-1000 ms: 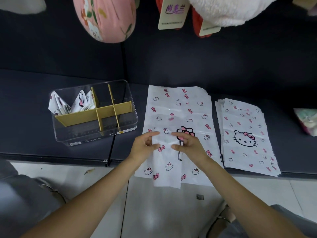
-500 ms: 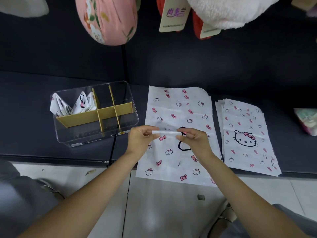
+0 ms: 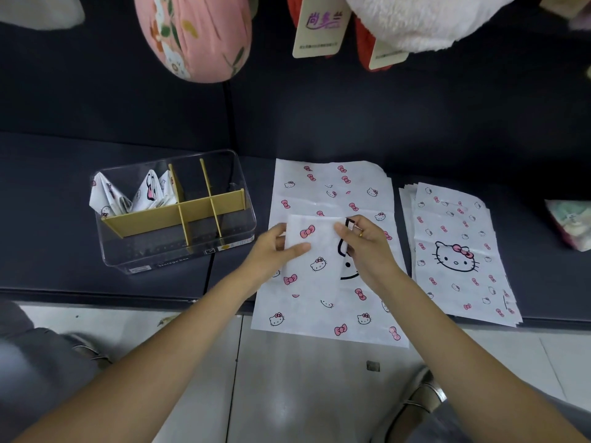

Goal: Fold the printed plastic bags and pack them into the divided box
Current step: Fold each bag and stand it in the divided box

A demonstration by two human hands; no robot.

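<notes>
Two hands, left hand and right hand, pinching folded cat-printed bag, clear box labelled "Storage Box"

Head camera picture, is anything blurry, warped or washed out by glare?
Head view: wide-angle bending curves the dark table edge and stretches the forearms; the clear divided box shows faint reflections on its walls; the floor tiles carry a soft glare patch; the folded bag and both hands stay fairly sharp; the hanging plush items at the top look soft.
</notes>
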